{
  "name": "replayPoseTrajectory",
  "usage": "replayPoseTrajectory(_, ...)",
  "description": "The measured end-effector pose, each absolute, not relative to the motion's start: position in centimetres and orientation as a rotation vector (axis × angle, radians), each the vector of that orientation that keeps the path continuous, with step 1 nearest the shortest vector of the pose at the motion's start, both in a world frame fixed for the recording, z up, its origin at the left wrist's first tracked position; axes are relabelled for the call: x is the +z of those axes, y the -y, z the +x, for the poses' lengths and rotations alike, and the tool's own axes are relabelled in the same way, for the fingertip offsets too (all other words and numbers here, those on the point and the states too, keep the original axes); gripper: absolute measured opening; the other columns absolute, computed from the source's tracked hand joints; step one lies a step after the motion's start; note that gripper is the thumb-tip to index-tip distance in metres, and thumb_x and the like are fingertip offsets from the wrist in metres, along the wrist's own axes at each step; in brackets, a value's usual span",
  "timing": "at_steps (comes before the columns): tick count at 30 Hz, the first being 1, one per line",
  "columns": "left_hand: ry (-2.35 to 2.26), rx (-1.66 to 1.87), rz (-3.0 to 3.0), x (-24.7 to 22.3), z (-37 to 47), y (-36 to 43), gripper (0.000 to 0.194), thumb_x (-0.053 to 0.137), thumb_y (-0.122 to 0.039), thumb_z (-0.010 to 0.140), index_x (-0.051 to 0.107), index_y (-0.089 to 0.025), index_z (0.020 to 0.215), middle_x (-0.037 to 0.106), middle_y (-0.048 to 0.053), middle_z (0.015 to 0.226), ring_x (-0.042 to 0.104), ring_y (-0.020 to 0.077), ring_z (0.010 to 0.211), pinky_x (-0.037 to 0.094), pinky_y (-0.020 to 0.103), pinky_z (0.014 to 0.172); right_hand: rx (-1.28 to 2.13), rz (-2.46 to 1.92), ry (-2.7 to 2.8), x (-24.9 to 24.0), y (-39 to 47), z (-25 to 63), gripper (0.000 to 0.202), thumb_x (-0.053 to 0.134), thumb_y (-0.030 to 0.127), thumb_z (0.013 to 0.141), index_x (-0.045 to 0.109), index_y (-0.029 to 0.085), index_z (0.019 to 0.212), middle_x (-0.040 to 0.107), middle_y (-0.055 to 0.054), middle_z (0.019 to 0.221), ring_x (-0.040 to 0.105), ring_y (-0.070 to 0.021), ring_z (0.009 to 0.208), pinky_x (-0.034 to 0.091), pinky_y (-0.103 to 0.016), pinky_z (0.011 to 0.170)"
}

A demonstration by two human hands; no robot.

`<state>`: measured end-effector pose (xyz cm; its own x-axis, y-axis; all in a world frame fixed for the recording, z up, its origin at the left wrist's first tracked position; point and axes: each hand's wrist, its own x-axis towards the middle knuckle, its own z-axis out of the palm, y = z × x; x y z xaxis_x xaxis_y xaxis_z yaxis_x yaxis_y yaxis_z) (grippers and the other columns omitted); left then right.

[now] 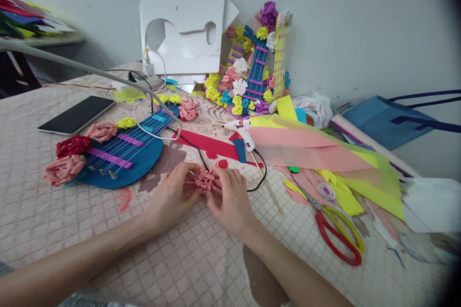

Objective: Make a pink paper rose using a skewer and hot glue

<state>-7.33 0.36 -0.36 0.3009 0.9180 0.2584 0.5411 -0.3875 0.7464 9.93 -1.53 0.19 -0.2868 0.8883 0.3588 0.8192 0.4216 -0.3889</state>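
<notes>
Left hand (pixel 172 195) and right hand (pixel 232 199) pinch the pink flower (pixel 206 180) between them at its 9 and 3 o'clock, likely so its folds stay put; glue gun (pixel 248 138) sits at its 1, scissors (pixel 317 206) at 4, probably for easy reach, with guitar (pixel 147 156) at 10.

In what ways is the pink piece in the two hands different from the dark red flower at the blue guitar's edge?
The pink piece is pinched by the left hand and right hand; the dark red flower sits untouched at the edge of the blue guitar. The pink piece is paler than the dark red flower. Both look folded and crumpled.
</notes>
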Motion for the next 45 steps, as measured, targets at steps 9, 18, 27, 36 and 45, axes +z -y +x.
replayPoseTrajectory(9, -1.292, 0.935, 2.072, -0.6, -7.4, -0.2, 0.033, 0.059, -0.021, 0.078, 0.046, -0.024, 0.109, 0.060, 0.002, 0.104, 0.062, 0.0191, 0.091, 0.046, 0.039, 0.083, 0.156, -1.460, 2.172, 0.2, 1.5, 9.8, 0.046, 0.054, 0.019, 0.078, 0.044, 0.016, 0.123, 0.057, -0.012, 0.113, 0.046, -0.0278, 0.105, 0.038, -0.046, 0.087)
replayPoseTrajectory(18, -1.341, 0.917, 2.103, -0.3, -7.1, -0.2, 0.030, 0.059, -0.024, 0.080, 0.046, -0.023, 0.108, 0.061, 0.003, 0.103, 0.063, 0.0193, 0.088, 0.044, 0.040, 0.084, 0.159, -1.280, 2.064, 0.8, 2.1, 10.9, 0.040, 0.050, 0.020, 0.084, 0.045, 0.018, 0.123, 0.053, -0.011, 0.115, 0.046, -0.0250, 0.108, 0.039, -0.045, 0.092)
replayPoseTrajectory(27, -1.321, 0.896, 2.108, -0.4, -7.3, -0.3, 0.029, 0.060, -0.024, 0.080, 0.046, -0.023, 0.106, 0.060, 0.004, 0.106, 0.060, 0.0210, 0.095, 0.046, 0.038, 0.081, 0.301, -1.238, 1.648, 1.8, 1.7, 13.7, 0.020, 0.046, 0.022, 0.088, 0.054, 0.022, 0.106, 0.057, -0.008, 0.105, 0.055, -0.0208, 0.099, 0.046, -0.041, 0.087)
replayPoseTrajectory(36, -1.313, 0.899, 2.086, -0.2, -7.3, -0.3, 0.026, 0.058, -0.026, 0.081, 0.047, -0.023, 0.105, 0.061, 0.003, 0.103, 0.063, 0.0189, 0.087, 0.046, 0.037, 0.080, 0.760, -1.306, 1.343, 1.8, 1.0, 15.8, 0.015, 0.050, 0.031, 0.088, 0.059, 0.020, 0.092, 0.053, 0.003, 0.068, 0.043, -0.0076, 0.049, 0.036, -0.021, 0.046)
replayPoseTrajectory(45, -1.312, 0.918, 2.055, 0.0, -7.2, -0.2, 0.027, 0.059, -0.029, 0.081, 0.047, -0.022, 0.104, 0.062, 0.005, 0.103, 0.063, 0.0202, 0.088, 0.048, 0.038, 0.080, 0.503, -1.281, 1.690, 1.5, 1.9, 14.2, 0.016, 0.046, 0.017, 0.087, 0.060, 0.020, 0.093, 0.060, -0.001, 0.078, 0.055, -0.0121, 0.066, 0.045, -0.025, 0.061)
